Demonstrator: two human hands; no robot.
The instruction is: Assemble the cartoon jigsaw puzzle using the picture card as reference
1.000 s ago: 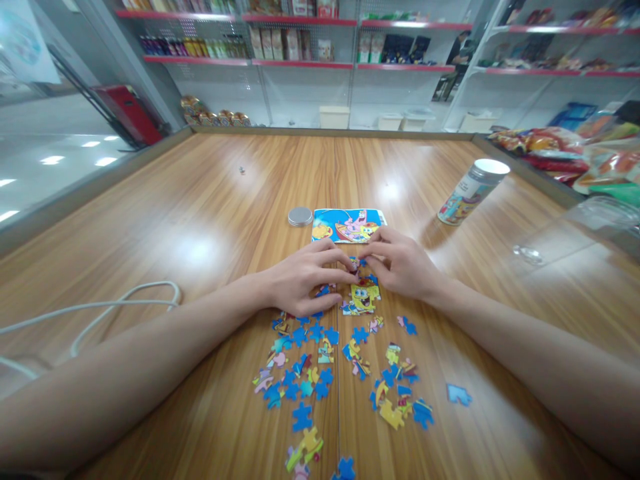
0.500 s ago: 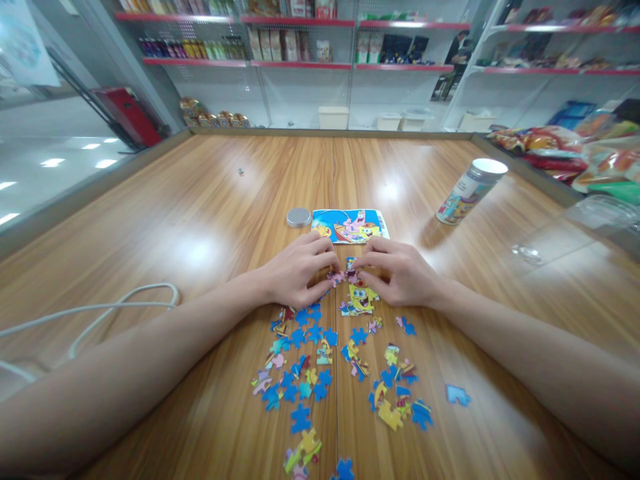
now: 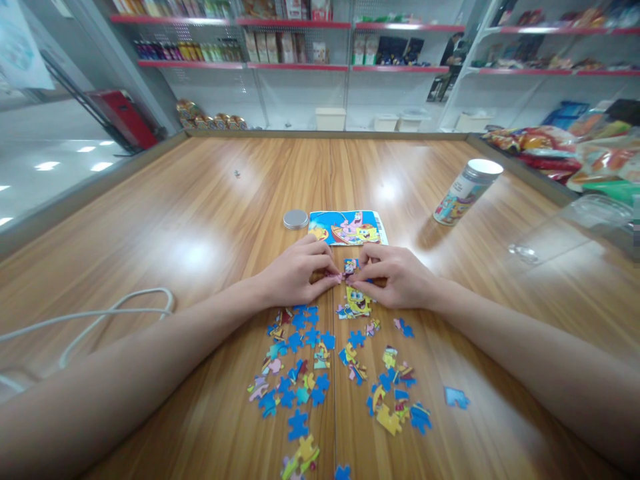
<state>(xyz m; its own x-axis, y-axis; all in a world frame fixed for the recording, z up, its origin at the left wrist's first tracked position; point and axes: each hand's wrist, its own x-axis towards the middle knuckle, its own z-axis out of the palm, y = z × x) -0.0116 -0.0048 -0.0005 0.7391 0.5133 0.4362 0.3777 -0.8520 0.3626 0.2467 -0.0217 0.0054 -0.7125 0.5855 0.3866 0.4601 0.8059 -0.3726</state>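
Note:
Pinched between thumb and fingers of my left hand (image 3: 303, 272) is a small pink jigsaw piece (image 3: 336, 277). Facing it, my right hand (image 3: 395, 275) has its thumb and fingertips closed at the edge of a small piece, partly covered by the fingers. A joined yellow cartoon-face section (image 3: 357, 302) lies just below my right fingertips, and a blue and white piece (image 3: 351, 265) shows above them. Loose jigsaw pieces (image 3: 297, 424), mostly blue with some yellow and pink, are spread toward me. The picture card (image 3: 347, 228) lies flat beyond both hands.
A round metal lid (image 3: 295, 219) sits left of the card. To the right stands a printed cylindrical can (image 3: 467, 192), near a clear plastic container (image 3: 575, 230). A white cable (image 3: 117, 310) loops at left. Stocked shelves (image 3: 300, 65) stand behind the table.
My left thumb and fingers have closed tighter on the pink piece and moved slightly right. My right fingertips have drawn closer together. The whole view has shifted a little.

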